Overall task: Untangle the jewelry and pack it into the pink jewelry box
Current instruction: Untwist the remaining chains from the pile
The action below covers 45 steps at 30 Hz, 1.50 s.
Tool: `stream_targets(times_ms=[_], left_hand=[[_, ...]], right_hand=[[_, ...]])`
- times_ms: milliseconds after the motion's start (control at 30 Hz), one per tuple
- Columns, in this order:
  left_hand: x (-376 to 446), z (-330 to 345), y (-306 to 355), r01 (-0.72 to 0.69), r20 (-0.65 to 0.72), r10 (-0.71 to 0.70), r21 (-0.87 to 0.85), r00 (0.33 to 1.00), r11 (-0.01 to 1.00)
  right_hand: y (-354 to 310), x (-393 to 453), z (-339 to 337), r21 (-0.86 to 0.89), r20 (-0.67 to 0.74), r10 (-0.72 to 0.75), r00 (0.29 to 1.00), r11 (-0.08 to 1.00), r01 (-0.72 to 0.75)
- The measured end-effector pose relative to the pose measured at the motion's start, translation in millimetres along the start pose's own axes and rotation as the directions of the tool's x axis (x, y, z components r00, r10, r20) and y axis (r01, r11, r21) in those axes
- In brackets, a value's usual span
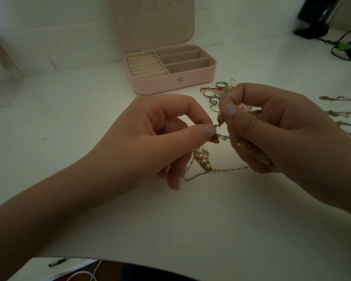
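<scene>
The pink jewelry box (171,85) stands open at the back of the white table, its ring rolls and three compartments bare. My left hand (160,134) pinches the end of a thin gold chain (231,169) between thumb and forefinger. My right hand (272,128) pinches the gold clasp (220,120) of the same tangle, close to my left fingertips. Below the hands hangs a knot of pearl beads (203,158) and pale chains that trails onto the table. Several silver rings (212,94) and a red cord lie just behind my right hand.
Several thin chains (340,113) lie spread out at the right edge. Black cables and a dark device (320,21) sit at the back right. A clear plastic object (0,82) stands at the far left. The table's front edge runs near the bottom.
</scene>
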<state>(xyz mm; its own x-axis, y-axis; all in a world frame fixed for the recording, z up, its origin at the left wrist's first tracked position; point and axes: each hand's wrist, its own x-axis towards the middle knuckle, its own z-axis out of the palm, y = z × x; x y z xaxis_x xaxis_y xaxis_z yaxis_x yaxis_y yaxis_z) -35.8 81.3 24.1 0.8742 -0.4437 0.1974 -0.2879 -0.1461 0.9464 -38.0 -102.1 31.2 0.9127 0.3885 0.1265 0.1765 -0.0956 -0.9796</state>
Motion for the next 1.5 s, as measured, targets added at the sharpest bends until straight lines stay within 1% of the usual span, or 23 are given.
stream_targets(times_ms=[100, 200, 333, 400, 500, 667, 767, 900, 1033, 1200, 1333, 1500], left_hand=[[0.4, -1.0, -0.8, -0.046, -0.022, 0.046, 0.004, 0.999, 0.999], [1.1, -2.4, -2.5, -0.068, -0.065, 0.070, 0.034, 0.995, 0.997], [2.9, -3.3, -3.8, -0.088, -0.116, 0.107, 0.157, 0.987, 0.984], [2.9, -1.7, -3.2, -0.119, -0.109, 0.145, 0.214, 0.983, 0.969], [2.4, 0.6, -2.3, -0.106, -0.094, 0.121, 0.153, 0.988, 0.982], [3.4, 3.2, -3.3, -0.070, -0.052, 0.065, -0.100, 0.997, 0.993], [4.8, 2.2, -3.2, -0.034, -0.053, 0.026, -0.155, 0.998, 0.987], [4.6, 1.4, -2.1, 0.061, 0.000, -0.063, -0.231, 0.998, 0.971], [4.8, 0.5, -0.7, 0.130, 0.029, -0.127, -0.237, 0.992, 0.963], [3.6, 0.9, 0.7, 0.145, 0.056, -0.137, -0.166, 0.989, 0.975], [4.6, 2.0, -1.6, 0.161, 0.081, -0.149, -0.180, 0.986, 0.970], [4.5, 3.4, -3.9, 0.155, 0.105, -0.136, -0.205, 0.985, 0.966]], right_hand=[[-2.3, -0.5, 0.5, 0.015, 0.013, -0.004, 1.000, 1.000, 0.004], [-3.2, -0.7, 0.8, -0.006, 0.017, -0.023, 1.000, 1.000, 0.023], [-2.7, -1.2, 1.3, -0.085, 0.002, -0.053, 0.999, 0.995, 0.053], [-2.3, -1.6, 1.9, -0.127, -0.013, -0.073, 0.997, 0.989, 0.071], [-2.0, -1.8, 2.2, -0.145, -0.031, -0.082, 0.996, 0.986, 0.076], [-1.9, -2.9, 2.2, -0.156, -0.045, -0.092, 0.995, 0.984, 0.084], [-1.5, -4.0, 2.8, -0.164, -0.043, -0.103, 0.994, 0.982, 0.095], [-2.7, -3.8, 2.8, -0.179, -0.051, -0.112, 0.992, 0.979, 0.101], [-2.8, -4.2, 2.7, -0.179, -0.055, -0.113, 0.992, 0.979, 0.102], [0.9, -4.5, 2.4, -0.234, -0.037, -0.148, 0.988, 0.963, 0.135], [5.2, -3.5, 1.6, -0.335, -0.039, -0.211, 0.977, 0.924, 0.186], [4.7, -2.9, 0.5, -0.316, -0.054, -0.215, 0.975, 0.930, 0.188]])
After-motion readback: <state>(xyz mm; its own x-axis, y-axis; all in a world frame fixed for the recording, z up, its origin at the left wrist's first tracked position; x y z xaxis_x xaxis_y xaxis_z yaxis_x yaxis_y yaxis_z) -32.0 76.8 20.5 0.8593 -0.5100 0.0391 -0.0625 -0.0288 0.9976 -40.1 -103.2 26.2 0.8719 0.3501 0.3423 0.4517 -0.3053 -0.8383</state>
